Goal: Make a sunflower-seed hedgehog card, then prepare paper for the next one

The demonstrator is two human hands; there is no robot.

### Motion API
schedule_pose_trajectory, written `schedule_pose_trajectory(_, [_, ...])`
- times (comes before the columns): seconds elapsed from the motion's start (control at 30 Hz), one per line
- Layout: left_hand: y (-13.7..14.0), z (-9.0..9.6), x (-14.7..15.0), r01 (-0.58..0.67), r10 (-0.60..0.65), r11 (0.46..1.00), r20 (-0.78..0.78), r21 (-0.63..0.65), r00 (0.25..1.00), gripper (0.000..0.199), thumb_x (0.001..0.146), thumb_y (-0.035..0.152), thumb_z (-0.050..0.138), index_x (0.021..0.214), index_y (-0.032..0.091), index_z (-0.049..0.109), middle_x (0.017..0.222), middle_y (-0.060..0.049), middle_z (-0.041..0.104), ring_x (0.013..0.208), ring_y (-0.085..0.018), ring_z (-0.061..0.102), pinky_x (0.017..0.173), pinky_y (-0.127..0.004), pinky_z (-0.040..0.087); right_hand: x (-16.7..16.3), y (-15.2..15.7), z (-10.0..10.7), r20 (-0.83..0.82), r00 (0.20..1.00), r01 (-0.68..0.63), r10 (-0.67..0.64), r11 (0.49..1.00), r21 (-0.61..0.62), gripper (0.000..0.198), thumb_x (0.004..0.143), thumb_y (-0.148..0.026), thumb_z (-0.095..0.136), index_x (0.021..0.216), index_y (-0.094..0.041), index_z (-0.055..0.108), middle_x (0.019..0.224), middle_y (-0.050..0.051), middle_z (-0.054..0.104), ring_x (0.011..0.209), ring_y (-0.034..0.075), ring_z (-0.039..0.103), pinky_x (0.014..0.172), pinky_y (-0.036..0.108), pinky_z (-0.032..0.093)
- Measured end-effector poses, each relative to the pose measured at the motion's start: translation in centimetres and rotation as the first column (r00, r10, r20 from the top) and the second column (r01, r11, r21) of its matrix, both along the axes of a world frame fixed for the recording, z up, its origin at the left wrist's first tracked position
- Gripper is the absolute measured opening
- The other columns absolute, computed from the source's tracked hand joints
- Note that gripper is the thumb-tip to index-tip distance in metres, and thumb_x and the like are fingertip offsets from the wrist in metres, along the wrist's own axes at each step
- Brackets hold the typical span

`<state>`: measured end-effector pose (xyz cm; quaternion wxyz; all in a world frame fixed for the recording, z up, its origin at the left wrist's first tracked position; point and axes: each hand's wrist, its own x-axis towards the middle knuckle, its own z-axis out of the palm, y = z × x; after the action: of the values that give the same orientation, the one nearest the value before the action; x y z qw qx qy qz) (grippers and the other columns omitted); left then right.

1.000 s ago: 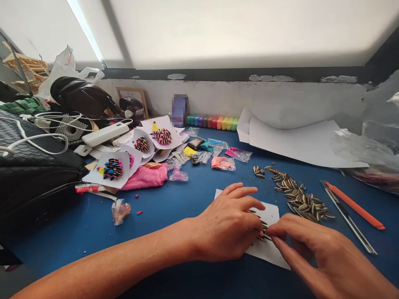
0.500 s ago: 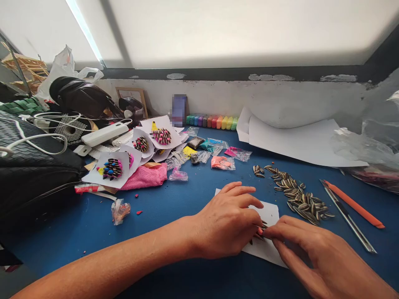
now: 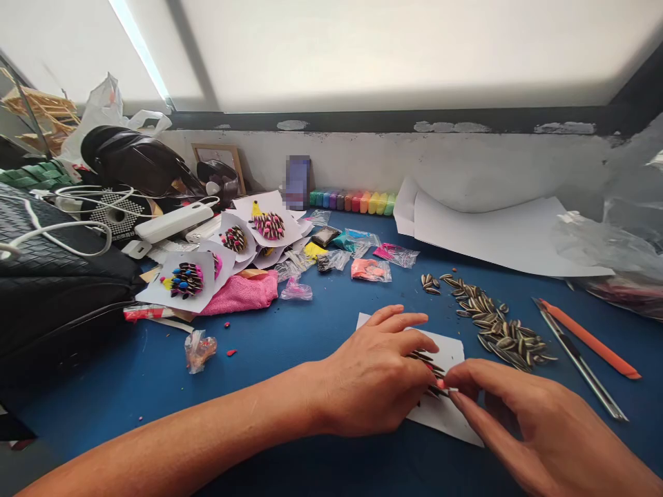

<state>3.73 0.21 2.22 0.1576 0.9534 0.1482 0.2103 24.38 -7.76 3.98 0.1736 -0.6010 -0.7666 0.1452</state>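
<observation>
A piece of pink clay studded with striped seeds lies on a small sheet of white paper, partly hidden by my hands. My left hand arches over it from the left, index finger against the piece and its other visible fingers spread; the thumb is hidden. At the piece's right side, the thumb and index finger of my right hand come together in a pinch. What is between those fingertips is too small to make out. A small coral-pink bit of clay shows beside them.
Loose sunflower seeds lie beyond my right hand, beside a craft knife and an orange tool. Several clay bags, including a coral one, lie farther back. Seed-studded clay hedgehogs on paper and a black bag are left.
My right hand's fingertips have shifted slightly right and down along the piece. My left hand has moved a little, exposing more seeds. The paper's lower corner has slid slightly right.
</observation>
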Motion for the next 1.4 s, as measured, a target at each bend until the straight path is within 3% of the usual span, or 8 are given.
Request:
schedule_pose_trajectory(0.17, [-0.1,0.1,0.0,-0.036,0.036,0.999,0.049,0.004,0.998,0.023,0.095,0.018,0.051,0.097,0.015,0.074,0.123,-0.008,0.068,0.136,-0.031,0.047,0.117,-0.051,0.031,0.0,0.1,0.0,-0.014,0.999,-0.04,0.039,0.999,-0.027,0.024,0.093,-0.041,0.053,0.083,-0.027,0.07,0.078,0.002,0.074,0.061,0.016,0.068,0.053,0.023,0.053])
schedule_pose_trajectory(0.3, [-0.2,0.4,0.2,-0.027,0.044,0.994,0.164,-0.103,0.986,0.022,0.093,0.016,0.057,0.11,0.009,0.069,0.117,-0.01,0.07,0.122,-0.024,0.059,0.114,-0.04,0.036,0.0,0.2,0.3,-0.116,0.993,-0.027,0.026,1.0,-0.014,0.023,0.093,-0.04,0.054,0.091,-0.026,0.072,0.081,0.003,0.074,0.065,0.017,0.069,0.055,0.024,0.055])
schedule_pose_trajectory(0.47, [-0.1,0.8,0.3,-0.016,0.067,0.976,0.228,-0.219,0.971,0.03,0.091,0.026,0.067,0.114,0.008,0.067,0.111,-0.01,0.072,0.104,-0.02,0.062,0.095,-0.034,0.046,0.2,0.2,0.3,-0.212,0.977,0.002,0.01,0.998,0.057,0.021,0.092,-0.042,0.058,0.099,-0.027,0.072,0.076,0.0,0.072,0.061,0.015,0.067,0.053,0.021,0.055])
schedule_pose_trajectory(0.6, [-0.1,1.0,0.2,-0.091,0.129,0.973,0.172,-0.213,0.977,0.016,0.094,0.022,0.06,0.103,0.014,0.071,0.104,-0.006,0.073,0.096,-0.019,0.061,0.087,-0.036,0.044,0.5,0.0,0.4,-0.119,0.992,0.058,-0.044,0.991,0.119,0.024,0.092,-0.047,0.056,0.091,-0.029,0.071,0.077,0.0,0.072,0.058,0.014,0.065,0.051,0.022,0.052])
schedule_pose_trajectory(0.73, [-0.1,0.9,0.1,-0.107,0.143,0.971,0.158,-0.214,0.977,0.02,0.094,0.013,0.052,0.1,0.013,0.072,0.099,-0.005,0.073,0.092,-0.018,0.06,0.083,-0.035,0.044,0.3,0.1,0.6,-0.026,1.0,0.017,-0.014,0.992,0.128,0.025,0.09,-0.043,0.056,0.072,-0.029,0.068,0.065,-0.003,0.067,0.046,0.012,0.06,0.04,0.022,0.043])
schedule_pose_trajectory(0.9, [-0.4,0.8,-0.1,-0.086,0.114,0.971,0.117,-0.221,0.987,0.023,0.09,0.019,0.061,0.112,0.014,0.067,0.113,-0.007,0.07,0.106,-0.021,0.059,0.094,-0.038,0.044,0.0,0.2,0.6,-0.04,0.999,0.04,-0.034,0.987,0.155,0.019,0.089,-0.039,0.056,0.078,-0.029,0.068,0.065,-0.002,0.07,0.046,0.013,0.062,0.04,0.022,0.045])
schedule_pose_trajectory(1.13, [-0.3,-0.2,-0.7,-0.114,0.095,0.959,-0.084,-0.261,0.992,0.078,0.078,0.035,0.077,0.144,0.012,0.043,0.154,-0.023,0.036,0.145,-0.038,0.032,0.116,-0.057,0.028,0.0,-0.1,0.2,-0.073,0.997,0.045,-0.041,0.997,0.055,0.015,0.092,-0.037,0.054,0.084,-0.029,0.064,0.063,-0.006,0.07,0.046,0.011,0.062,0.042,0.021,0.044])
schedule_pose_trajectory(1.4, [0.5,-1.1,-0.6,-0.111,0.104,0.945,-0.04,-0.308,0.994,0.076,0.077,0.032,0.077,0.142,0.014,0.043,0.143,-0.018,0.051,0.137,-0.032,0.044,0.116,-0.05,0.031,0.0,0.1,0.3,-0.063,0.995,0.084,-0.076,0.988,0.129,0.019,0.091,-0.042,0.054,0.084,-0.03,0.067,0.059,-0.005,0.068,0.041,0.012,0.059,0.038,0.022,0.043])
